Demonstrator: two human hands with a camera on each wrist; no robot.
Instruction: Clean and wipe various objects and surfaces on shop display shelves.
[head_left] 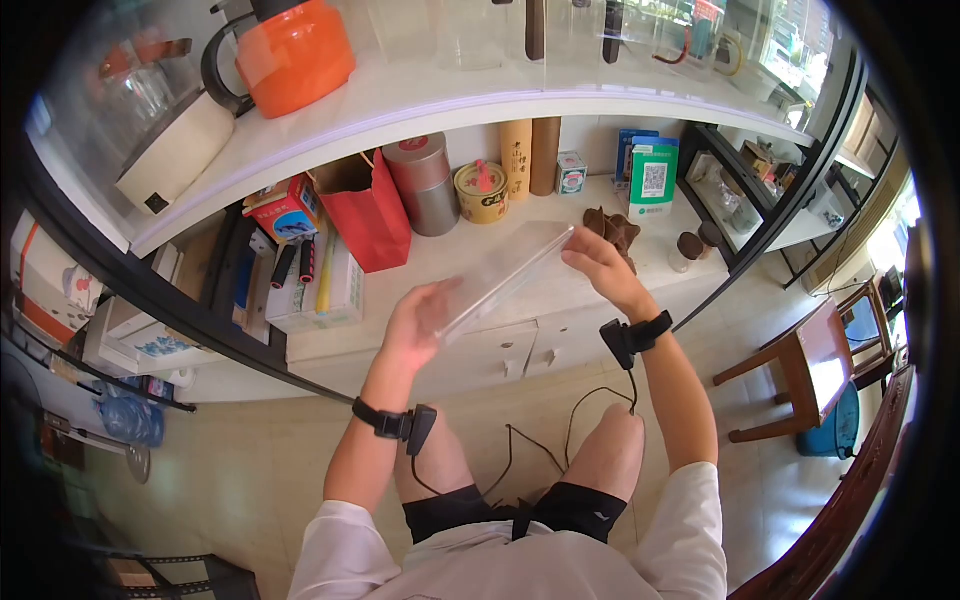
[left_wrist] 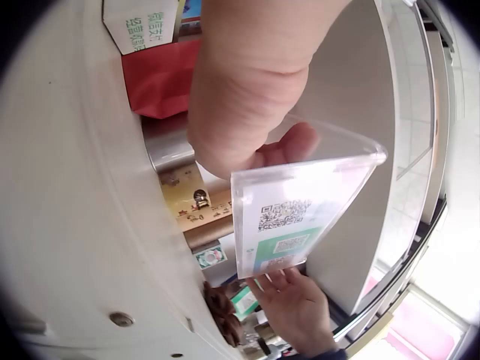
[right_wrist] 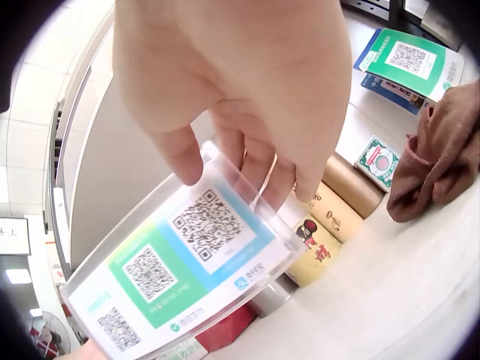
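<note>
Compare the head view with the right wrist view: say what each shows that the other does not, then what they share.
Only the head view: the orange pitcher on the upper shelf, the wooden stool and the blue bucket beside it.

Only the right wrist view: the three QR codes printed on the clear panel; from the head, its face is too washed out to read.

Both: the panel itself, the right grip pinching it, the green QR card, the yellow tin and the crumpled brown item.

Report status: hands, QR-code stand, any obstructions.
Left hand, right hand holding QR-code stand at opposite ends; stand raised off counter; brown cloth on counter nearby, not blocking.
</note>
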